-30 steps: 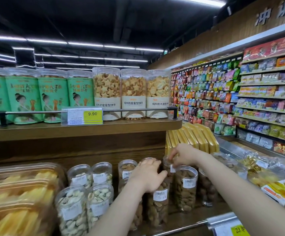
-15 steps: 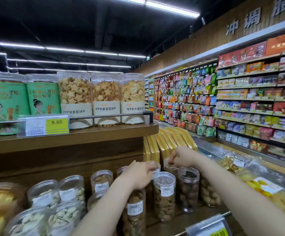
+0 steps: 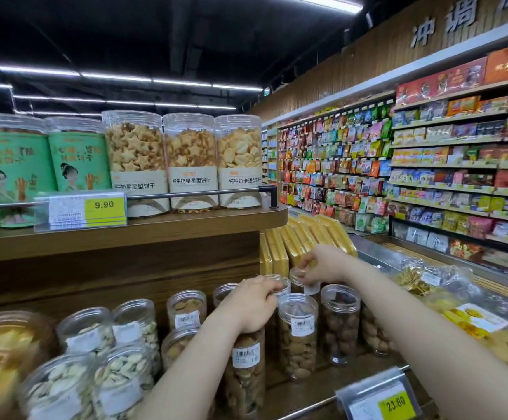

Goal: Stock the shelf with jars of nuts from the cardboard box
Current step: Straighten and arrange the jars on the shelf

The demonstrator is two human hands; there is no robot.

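Note:
Clear plastic jars of brown nuts [image 3: 298, 334] stand in rows on the lower wooden shelf [image 3: 319, 386]. My left hand [image 3: 251, 301] is curled over the top of a front jar [image 3: 245, 371], and its fingertips reach the lid of a jar behind [image 3: 281, 284]. Further back, my right hand [image 3: 322, 265] pinches the lid of a rear jar [image 3: 299, 277]. Another nut jar [image 3: 340, 322] stands just below that hand. No cardboard box is in view.
Jars of pale nuts [image 3: 119, 377] fill the shelf's left. The upper shelf [image 3: 155, 228] with biscuit tubs [image 3: 190, 162] overhangs the jars. Yellow boxes [image 3: 301, 244] stand behind, bagged snacks [image 3: 477, 322] lie right. A price tag [image 3: 395, 401] hangs on the front rail.
The view has turned to the right and a little upward, so the shelves slid left in frame. Both hands stay on the tops of the same jars, barely moved.

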